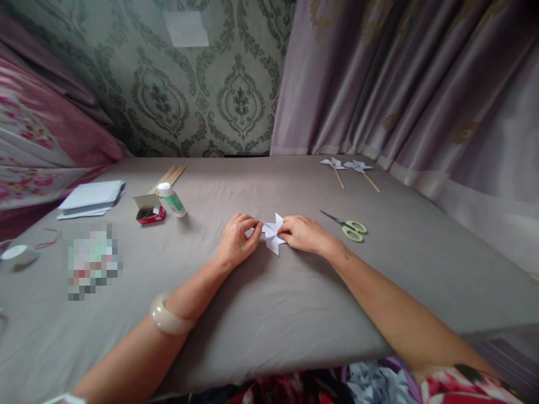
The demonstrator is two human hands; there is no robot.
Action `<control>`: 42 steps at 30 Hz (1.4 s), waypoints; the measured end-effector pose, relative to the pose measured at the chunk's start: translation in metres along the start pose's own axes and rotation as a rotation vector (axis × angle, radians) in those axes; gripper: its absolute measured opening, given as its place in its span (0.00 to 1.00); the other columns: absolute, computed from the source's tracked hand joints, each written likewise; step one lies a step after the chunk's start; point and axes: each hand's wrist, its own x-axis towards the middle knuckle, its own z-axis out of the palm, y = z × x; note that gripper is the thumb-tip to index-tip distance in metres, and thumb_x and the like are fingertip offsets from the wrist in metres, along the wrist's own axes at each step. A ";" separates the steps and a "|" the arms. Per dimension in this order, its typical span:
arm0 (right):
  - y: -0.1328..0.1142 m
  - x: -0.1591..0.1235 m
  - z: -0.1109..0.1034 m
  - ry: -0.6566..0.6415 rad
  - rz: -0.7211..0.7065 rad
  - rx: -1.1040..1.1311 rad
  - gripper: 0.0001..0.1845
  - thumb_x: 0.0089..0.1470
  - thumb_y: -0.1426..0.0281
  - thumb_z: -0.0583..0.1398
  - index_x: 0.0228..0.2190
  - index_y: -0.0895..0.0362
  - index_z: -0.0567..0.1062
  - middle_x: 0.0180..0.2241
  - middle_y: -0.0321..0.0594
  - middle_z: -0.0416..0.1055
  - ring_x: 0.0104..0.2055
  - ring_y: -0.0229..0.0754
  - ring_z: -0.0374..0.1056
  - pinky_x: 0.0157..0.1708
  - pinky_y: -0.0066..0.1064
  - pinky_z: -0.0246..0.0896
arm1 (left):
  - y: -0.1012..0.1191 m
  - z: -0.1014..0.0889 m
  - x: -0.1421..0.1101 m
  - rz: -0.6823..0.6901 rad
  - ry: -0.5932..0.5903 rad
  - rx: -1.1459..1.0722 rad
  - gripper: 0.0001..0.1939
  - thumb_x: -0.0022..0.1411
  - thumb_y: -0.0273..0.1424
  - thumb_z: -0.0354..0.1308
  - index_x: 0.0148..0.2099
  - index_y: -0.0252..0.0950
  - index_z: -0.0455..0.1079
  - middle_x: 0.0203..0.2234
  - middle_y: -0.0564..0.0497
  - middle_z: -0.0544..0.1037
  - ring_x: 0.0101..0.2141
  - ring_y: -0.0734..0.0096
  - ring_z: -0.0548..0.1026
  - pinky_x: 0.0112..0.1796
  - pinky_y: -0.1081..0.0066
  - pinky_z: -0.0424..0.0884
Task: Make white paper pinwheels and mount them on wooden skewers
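Pinched fingers of the bare left hand (240, 241) hold the left tip of a white, star-shaped paper pinwheel (273, 236) mid-frame; the bare right hand (304, 233) pinches near its middle. Its blades look folded, but no stick shows. At upper right, two white paper pinwheels (357, 166) on tan wooden sticks (373, 182) look done.

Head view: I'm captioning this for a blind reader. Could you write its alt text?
A person's left hand and right hand hold a white paper pinwheel at a cloth-covered table. Scissors and two stick-mounted pinwheels lie to the right; a bottle, an open red box, wooden sticks and stacked paper are to the left.
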 end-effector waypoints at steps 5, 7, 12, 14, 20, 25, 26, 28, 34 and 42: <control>-0.007 -0.002 0.001 0.004 -0.018 -0.094 0.16 0.57 0.72 0.53 0.39 0.52 0.79 0.41 0.43 0.75 0.45 0.43 0.69 0.38 0.28 0.57 | -0.002 -0.001 0.000 -0.091 0.032 -0.016 0.12 0.62 0.32 0.52 0.31 0.35 0.74 0.27 0.48 0.77 0.31 0.68 0.71 0.35 0.68 0.67; -0.009 -0.001 -0.001 -0.009 -0.028 -0.105 0.16 0.57 0.72 0.52 0.39 0.52 0.79 0.42 0.43 0.75 0.45 0.43 0.69 0.37 0.28 0.57 | -0.001 -0.002 0.000 -0.103 0.021 -0.006 0.12 0.62 0.32 0.52 0.31 0.35 0.74 0.27 0.48 0.77 0.31 0.67 0.71 0.36 0.68 0.66; -0.003 0.005 -0.003 -0.026 -0.039 -0.049 0.14 0.55 0.71 0.54 0.38 0.52 0.80 0.41 0.42 0.76 0.42 0.43 0.70 0.36 0.27 0.56 | 0.000 -0.004 0.000 -0.114 -0.006 0.011 0.13 0.62 0.32 0.51 0.31 0.35 0.74 0.27 0.47 0.77 0.31 0.68 0.71 0.37 0.68 0.66; 0.002 0.007 -0.002 -0.028 -0.050 -0.002 0.14 0.54 0.71 0.55 0.37 0.53 0.80 0.40 0.42 0.76 0.42 0.42 0.70 0.37 0.26 0.56 | -0.001 -0.004 0.000 -0.126 -0.008 0.012 0.13 0.62 0.32 0.51 0.31 0.35 0.74 0.27 0.47 0.77 0.31 0.68 0.71 0.37 0.68 0.66; 0.012 0.002 0.008 0.021 -0.071 0.146 0.15 0.53 0.71 0.55 0.38 0.54 0.80 0.37 0.40 0.77 0.38 0.38 0.70 0.38 0.25 0.57 | -0.004 -0.003 0.000 -0.121 -0.021 0.017 0.14 0.62 0.33 0.50 0.31 0.36 0.74 0.27 0.48 0.77 0.31 0.69 0.71 0.37 0.68 0.66; 0.016 0.001 0.012 0.083 -0.082 0.195 0.16 0.53 0.71 0.54 0.37 0.55 0.81 0.35 0.39 0.76 0.34 0.37 0.69 0.34 0.25 0.56 | -0.004 -0.002 0.001 -0.119 -0.018 0.017 0.13 0.62 0.33 0.51 0.31 0.35 0.74 0.26 0.48 0.77 0.31 0.68 0.71 0.36 0.68 0.66; 0.018 0.001 0.013 0.092 -0.088 0.204 0.16 0.52 0.71 0.54 0.37 0.55 0.81 0.34 0.39 0.76 0.33 0.36 0.69 0.33 0.25 0.56 | -0.004 -0.003 0.001 -0.119 -0.016 0.019 0.13 0.62 0.33 0.51 0.31 0.35 0.74 0.26 0.48 0.76 0.30 0.68 0.71 0.36 0.68 0.66; 0.020 0.002 0.013 0.110 -0.096 0.220 0.16 0.52 0.71 0.54 0.36 0.56 0.81 0.33 0.39 0.76 0.32 0.36 0.68 0.32 0.25 0.56 | -0.003 -0.003 0.001 -0.113 -0.015 0.019 0.13 0.62 0.33 0.51 0.31 0.35 0.74 0.26 0.48 0.76 0.30 0.68 0.71 0.36 0.68 0.66; 0.027 0.001 0.012 0.166 -0.051 0.237 0.15 0.49 0.72 0.55 0.34 0.57 0.81 0.32 0.40 0.76 0.34 0.38 0.68 0.34 0.26 0.57 | -0.002 -0.003 0.001 -0.117 -0.040 0.034 0.13 0.62 0.32 0.51 0.31 0.34 0.75 0.26 0.47 0.76 0.30 0.68 0.71 0.36 0.68 0.66; 0.021 -0.005 0.014 0.186 0.012 0.222 0.14 0.51 0.72 0.55 0.35 0.56 0.80 0.34 0.40 0.76 0.34 0.38 0.68 0.35 0.27 0.57 | -0.003 -0.003 0.001 -0.109 -0.035 0.029 0.13 0.62 0.32 0.51 0.31 0.35 0.74 0.26 0.48 0.77 0.30 0.68 0.71 0.36 0.68 0.66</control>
